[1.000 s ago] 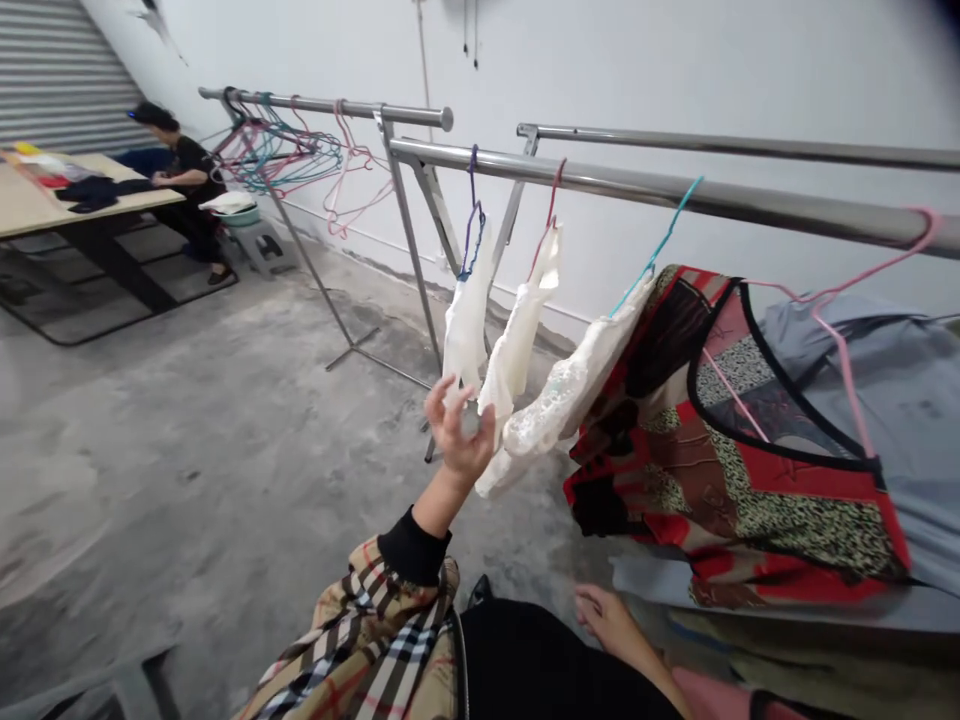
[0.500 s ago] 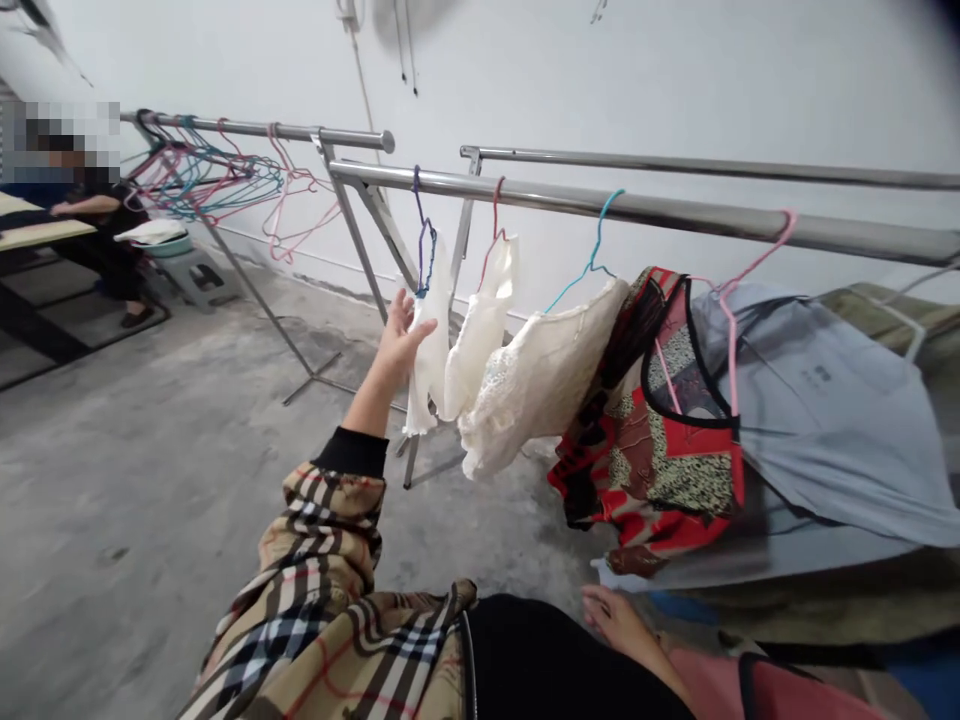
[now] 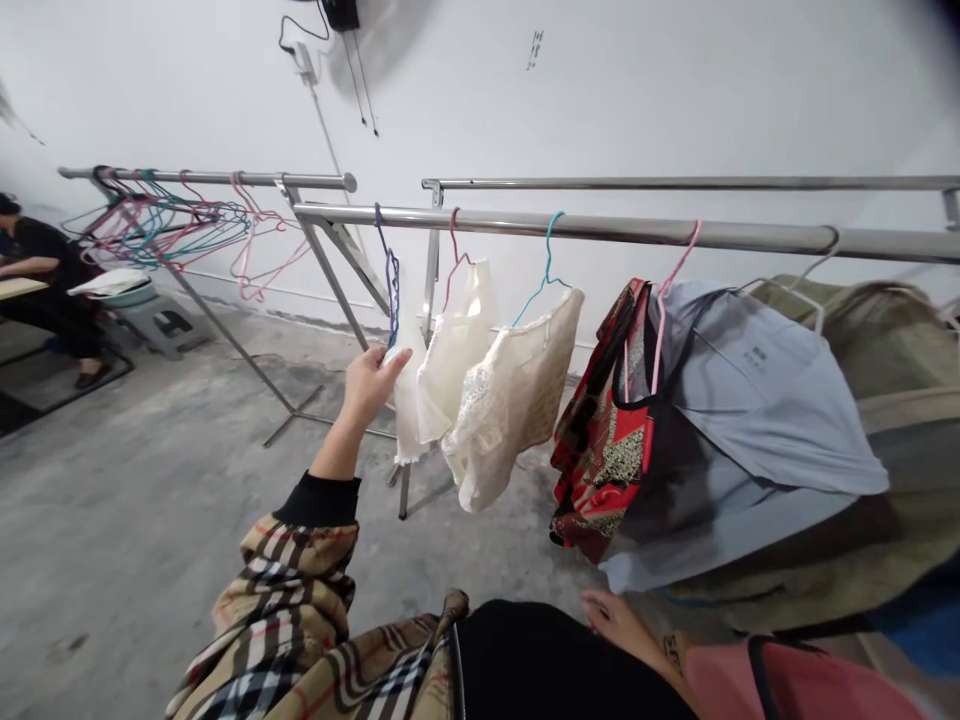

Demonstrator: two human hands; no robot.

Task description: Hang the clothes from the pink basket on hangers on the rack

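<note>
My left hand (image 3: 373, 380) is closed on the edge of a small white garment (image 3: 409, 410), pinching it between thumb and fingers. That garment hangs from a purple-blue hanger (image 3: 391, 290) on a metal rail. Just right of it hang a sheer cream garment (image 3: 454, 365) on a red hanger (image 3: 454, 250) and a lacy cream top (image 3: 517, 390) on a turquoise hanger (image 3: 550, 262). Low in the view, my right hand (image 3: 611, 618) is held near my body, fingers loosely apart, with nothing visible in it. Pink cloth (image 3: 720, 675) with black trim lies by my right forearm.
Along the metal rail (image 3: 615, 228) hang a red patterned top (image 3: 611, 450), a grey-blue shirt (image 3: 772, 390) and olive clothes (image 3: 870, 330). Several bare hangers (image 3: 172, 225) crowd the left rail. A seated person (image 3: 45, 260) is near a grey stool (image 3: 161, 320). Rack legs (image 3: 296, 412) stand on the concrete floor.
My left hand has closed from spread fingers onto the white garment's edge. The view has shifted right and tilted up, while my right hand stays low.
</note>
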